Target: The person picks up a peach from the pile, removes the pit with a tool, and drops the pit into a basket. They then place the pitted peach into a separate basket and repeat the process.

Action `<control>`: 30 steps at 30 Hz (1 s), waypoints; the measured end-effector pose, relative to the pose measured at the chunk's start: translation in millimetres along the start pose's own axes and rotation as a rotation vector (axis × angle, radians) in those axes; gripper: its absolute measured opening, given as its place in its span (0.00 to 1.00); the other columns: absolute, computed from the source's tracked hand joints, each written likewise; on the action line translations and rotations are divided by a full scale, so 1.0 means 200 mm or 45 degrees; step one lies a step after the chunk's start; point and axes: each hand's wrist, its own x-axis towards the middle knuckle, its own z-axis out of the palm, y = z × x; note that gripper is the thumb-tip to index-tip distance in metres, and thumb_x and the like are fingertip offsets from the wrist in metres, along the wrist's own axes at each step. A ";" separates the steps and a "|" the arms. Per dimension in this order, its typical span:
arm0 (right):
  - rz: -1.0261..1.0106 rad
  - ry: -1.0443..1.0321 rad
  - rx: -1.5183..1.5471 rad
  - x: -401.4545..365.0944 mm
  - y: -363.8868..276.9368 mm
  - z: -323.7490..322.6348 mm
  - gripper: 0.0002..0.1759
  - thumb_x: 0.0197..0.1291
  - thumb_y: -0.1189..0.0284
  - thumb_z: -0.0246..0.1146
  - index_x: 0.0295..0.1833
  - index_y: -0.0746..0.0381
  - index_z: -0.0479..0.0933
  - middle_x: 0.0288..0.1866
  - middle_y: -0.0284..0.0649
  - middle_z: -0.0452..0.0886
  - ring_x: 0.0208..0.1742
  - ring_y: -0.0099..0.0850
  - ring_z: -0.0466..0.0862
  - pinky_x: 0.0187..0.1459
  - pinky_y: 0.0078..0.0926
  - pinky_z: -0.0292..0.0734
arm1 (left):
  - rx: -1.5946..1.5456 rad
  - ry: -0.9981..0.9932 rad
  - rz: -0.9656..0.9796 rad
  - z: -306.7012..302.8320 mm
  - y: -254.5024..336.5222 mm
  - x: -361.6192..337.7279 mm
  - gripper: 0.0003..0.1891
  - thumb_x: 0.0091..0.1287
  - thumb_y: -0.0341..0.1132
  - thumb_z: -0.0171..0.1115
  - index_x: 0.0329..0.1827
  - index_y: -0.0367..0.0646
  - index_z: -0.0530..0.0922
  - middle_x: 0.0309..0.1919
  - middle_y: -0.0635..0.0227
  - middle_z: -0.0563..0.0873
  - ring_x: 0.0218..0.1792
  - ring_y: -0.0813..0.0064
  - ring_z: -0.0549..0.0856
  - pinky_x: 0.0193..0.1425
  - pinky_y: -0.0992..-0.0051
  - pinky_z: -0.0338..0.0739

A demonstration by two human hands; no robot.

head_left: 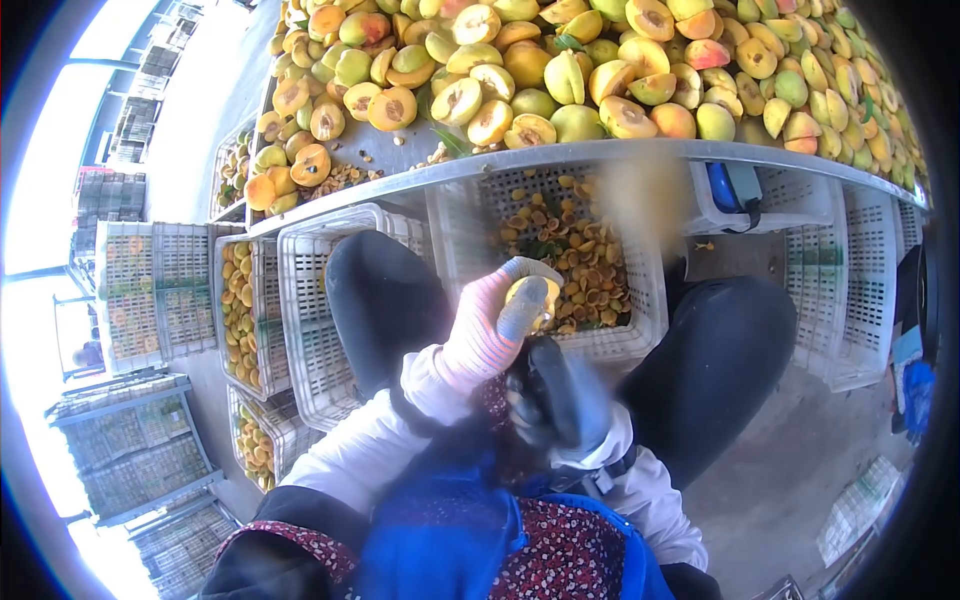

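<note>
My left hand (492, 315), in a striped glove with grey fingertips, is closed around a yellow fruit piece (541, 302) above a white crate (655, 290). Just below and to the right, my right hand (562, 400), in a dark glove and blurred, is curled; what it holds, if anything, cannot be made out. Inside the crate lie several small yellow-brown fruit pieces (590, 265). A blurred yellowish thing (643, 195) hangs in the air near the table edge.
Halved and whole peach-like fruits (530, 65) are heaped on a metal table (400, 150). White crates (300, 330) stand beneath it, one holding a blue object (722, 188). Fruit-filled crates (240, 310) and stacked crates (135, 295) are at the left.
</note>
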 end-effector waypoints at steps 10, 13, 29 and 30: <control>0.071 -0.912 0.684 0.08 0.02 -0.08 0.28 0.70 0.45 0.44 0.50 0.61 0.71 0.22 0.31 0.68 0.15 0.17 0.64 0.13 0.14 0.61 | -0.871 0.433 -0.599 0.10 0.08 -0.04 0.27 0.65 0.61 0.54 0.42 0.41 0.79 0.28 0.69 0.82 0.31 0.80 0.80 0.36 0.80 0.75; 0.009 -0.683 0.720 0.12 0.02 -0.14 0.26 0.71 0.46 0.44 0.46 0.59 0.71 0.21 0.30 0.65 0.15 0.17 0.62 0.15 0.16 0.59 | -0.724 0.982 -0.128 -0.20 0.21 -0.05 0.17 0.67 0.50 0.59 0.41 0.44 0.79 0.32 0.70 0.82 0.35 0.77 0.82 0.42 0.79 0.79; -0.316 0.575 -0.226 0.20 0.02 -0.05 0.24 0.65 0.46 0.56 0.42 0.57 0.72 0.19 0.31 0.69 0.15 0.21 0.65 0.16 0.18 0.58 | 1.971 0.248 -0.082 -0.81 0.37 0.91 0.23 0.55 0.38 0.70 0.53 0.45 0.76 0.42 0.59 0.84 0.44 0.60 0.84 0.45 0.65 0.78; -0.313 0.499 -0.186 0.21 0.00 -0.05 0.24 0.65 0.46 0.56 0.43 0.58 0.73 0.18 0.31 0.69 0.15 0.22 0.65 0.16 0.18 0.58 | 1.753 0.248 -0.010 -0.79 0.37 0.85 0.20 0.55 0.35 0.70 0.50 0.43 0.77 0.38 0.59 0.84 0.40 0.62 0.84 0.43 0.67 0.78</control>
